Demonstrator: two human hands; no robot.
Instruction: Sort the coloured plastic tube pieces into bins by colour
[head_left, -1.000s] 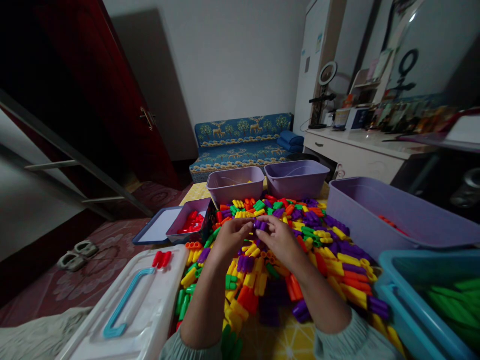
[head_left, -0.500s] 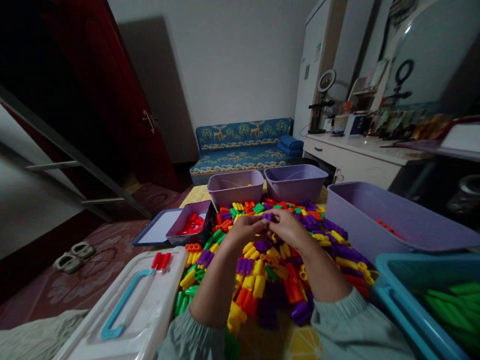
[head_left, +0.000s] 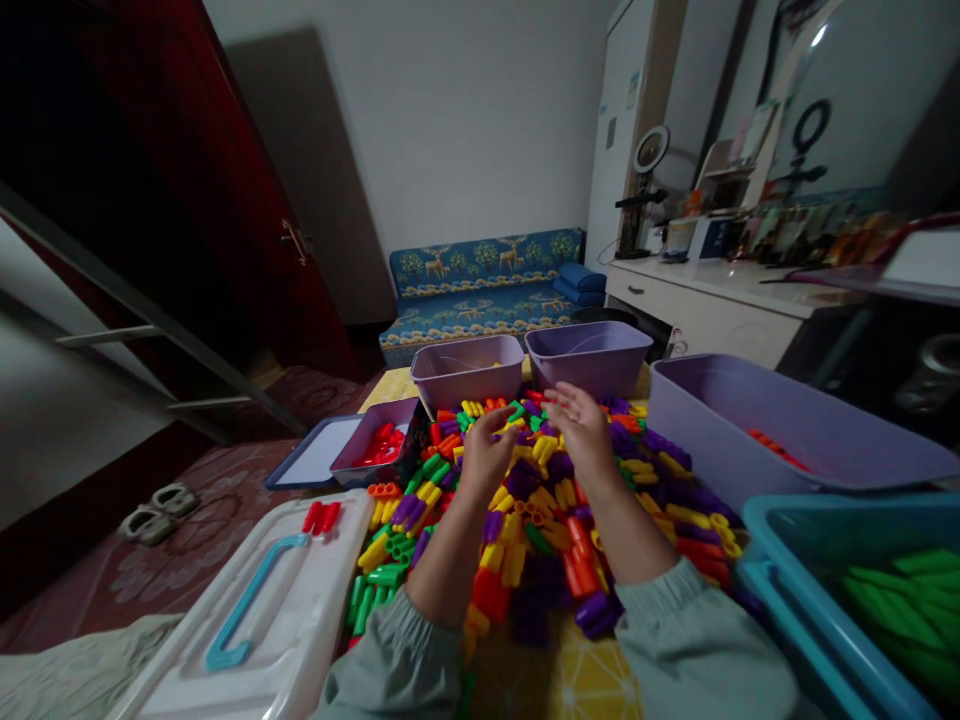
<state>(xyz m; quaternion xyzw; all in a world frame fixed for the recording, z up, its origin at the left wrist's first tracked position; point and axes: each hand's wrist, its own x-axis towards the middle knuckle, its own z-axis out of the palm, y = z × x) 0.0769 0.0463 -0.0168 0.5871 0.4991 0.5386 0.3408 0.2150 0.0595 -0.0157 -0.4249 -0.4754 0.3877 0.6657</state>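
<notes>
Above a wide heap of plastic tube pieces in yellow, purple, red, orange and green [head_left: 536,510], both hands hang apart. My left hand [head_left: 489,450] has its fingers spread and holds nothing. To its right, my right hand [head_left: 581,425] is also empty, fingers apart, just in front of a purple bin [head_left: 589,358]. Another purple bin [head_left: 466,370] stands beyond my left hand. Green pieces [head_left: 907,605] lie in a blue bin [head_left: 780,590] at the right, and red ones [head_left: 381,445] in a small box at the left.
A long purple bin [head_left: 795,425] with a few orange-red pieces stands at the right. At the left front lies a white lid [head_left: 285,600] with a blue handle and red pieces on it. A patterned sofa [head_left: 480,290] and a white dresser [head_left: 712,300] stand behind.
My hands have moved apart and opened. The purple piece that was between their fingers is no longer held.
</notes>
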